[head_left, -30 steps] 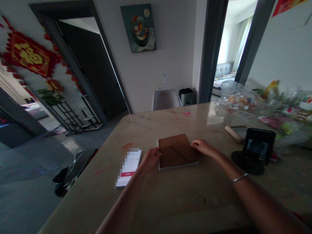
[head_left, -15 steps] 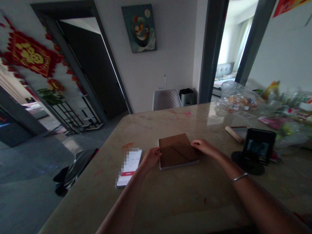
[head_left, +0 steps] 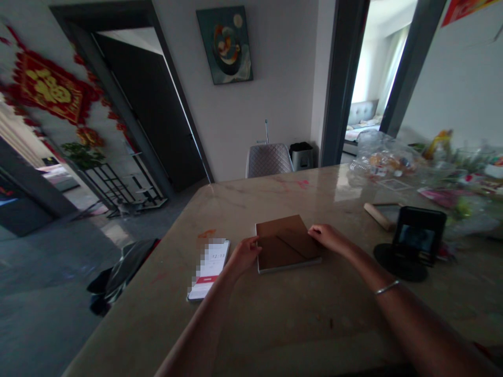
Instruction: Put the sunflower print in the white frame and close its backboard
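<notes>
A closed notebook (head_left: 285,238) with a brown cover lies flat on the marble-patterned table (head_left: 275,319); a thin dark line runs slantwise over its cover. My left hand (head_left: 245,253) grips its left edge, fingers bent against the cover. At the right edge, my right hand (head_left: 326,235) pinches the notebook, its thumb and fingers closed together. A phone (head_left: 207,272) with a lit white screen and a red bar lies left of the notebook, partly behind my left forearm.
On the right a black stand with a small screen (head_left: 414,238) is near my right forearm. Behind it are a wood-edged object (head_left: 379,215) and clear plastic bags (head_left: 387,154). A quilted grey chair (head_left: 269,158) stands past the table's far edge.
Both hands and the notebook stay in nearly the same place. On the phone the clock digits have changed.
</notes>
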{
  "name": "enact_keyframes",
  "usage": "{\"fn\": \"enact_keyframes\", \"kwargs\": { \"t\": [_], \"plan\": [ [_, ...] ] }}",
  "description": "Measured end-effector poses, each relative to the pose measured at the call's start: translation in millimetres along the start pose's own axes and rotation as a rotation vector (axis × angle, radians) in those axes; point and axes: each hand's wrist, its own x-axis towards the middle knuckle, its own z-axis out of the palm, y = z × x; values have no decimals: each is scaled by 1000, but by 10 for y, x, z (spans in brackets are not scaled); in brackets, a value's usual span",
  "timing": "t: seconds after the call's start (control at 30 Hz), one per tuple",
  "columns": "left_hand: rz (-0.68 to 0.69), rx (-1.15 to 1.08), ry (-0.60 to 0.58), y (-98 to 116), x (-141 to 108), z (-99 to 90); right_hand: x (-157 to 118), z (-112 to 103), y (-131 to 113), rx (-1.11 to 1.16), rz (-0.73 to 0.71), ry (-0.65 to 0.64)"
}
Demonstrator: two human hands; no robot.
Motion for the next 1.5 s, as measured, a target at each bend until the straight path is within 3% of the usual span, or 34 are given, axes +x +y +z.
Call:
{"fn": "enact_keyframes", "kwargs": {
  "t": [0.57,0.9,1.1,1.5],
  "plan": [
    [-1,-111,-26,86,-82,37,3,-18,1,44,114,60],
    [-33,-296,-82,157,-121,17,27,48,166,492,273,-23],
    [-39,-406,-96,110,-106,36,-11,-28,44,536,212,25],
    [-87,-343,-38,188,-144,-11,-44,-52,-64,680,279,2]
  ]
}}
